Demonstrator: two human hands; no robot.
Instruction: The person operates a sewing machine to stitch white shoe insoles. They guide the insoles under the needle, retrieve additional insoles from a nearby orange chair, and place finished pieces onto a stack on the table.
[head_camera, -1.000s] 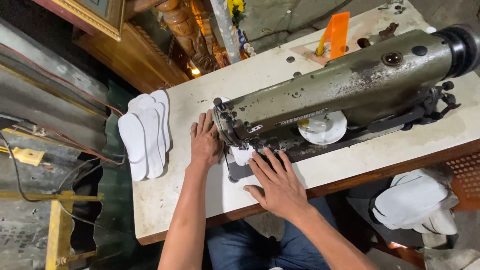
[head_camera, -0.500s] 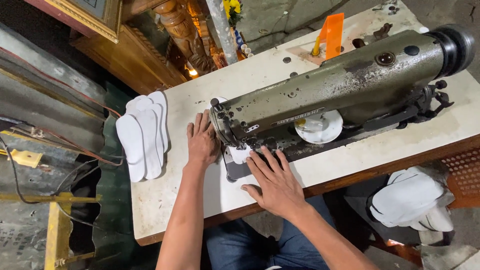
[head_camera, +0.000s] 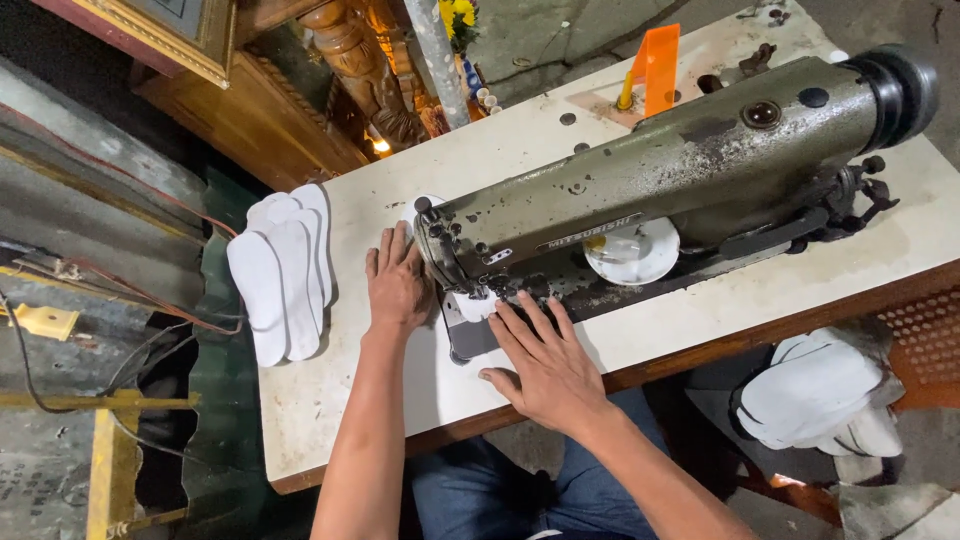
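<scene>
You are pressing your left hand (head_camera: 397, 283) and right hand (head_camera: 545, 360) flat, fingers spread and gripping nothing, on the white piece (head_camera: 474, 305) under the sewing machine's (head_camera: 660, 190) needle, steadying it from both sides.

Both hands lie flat on the tabletop (head_camera: 340, 400) at the sewing machine (head_camera: 680, 180): left hand (head_camera: 397, 285) beside its needle end, right hand (head_camera: 545, 365) pressing a white piece (head_camera: 472, 305). White insoles (head_camera: 280, 270) are stacked at the tabletop's left edge.

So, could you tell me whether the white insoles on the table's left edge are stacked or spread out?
Stacked: the white insoles overlap in a fanned pile.
</scene>
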